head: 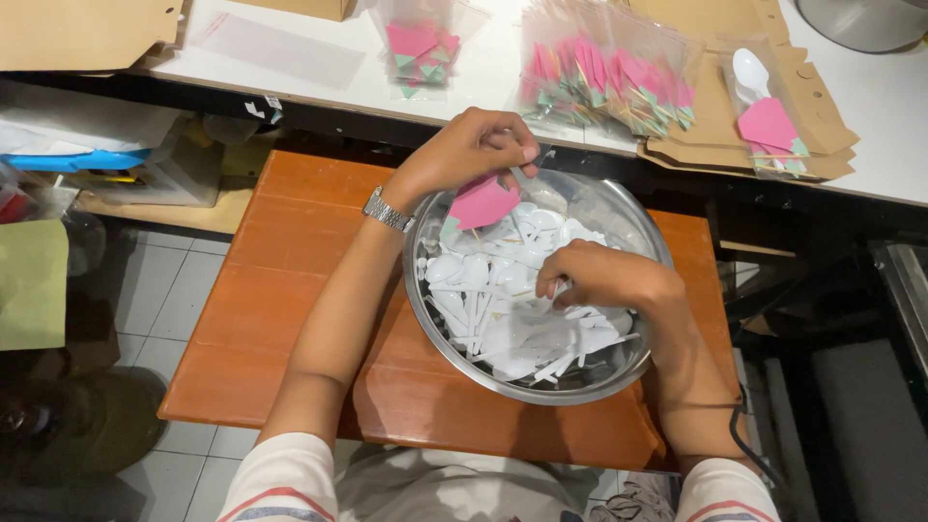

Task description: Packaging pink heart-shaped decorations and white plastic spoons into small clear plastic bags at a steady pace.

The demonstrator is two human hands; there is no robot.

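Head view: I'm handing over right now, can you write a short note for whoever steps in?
Left hand: holds a pink paper piece and a white plastic spoon over the steel bowl.
Right hand: fingers down in the loose white spoons in the bowl, which sits on the orange wooden stool.
Done: filled clear packets with pink pieces lie on the white table, one with a spoon on cardboard.
Left: many spoons are in the bowl.

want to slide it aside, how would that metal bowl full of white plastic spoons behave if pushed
The metal bowl would probably slide easily on the smooth wooden board. Its rounded base may rock. The white plastic spoons look light and loosely heaped, so they would likely shift.
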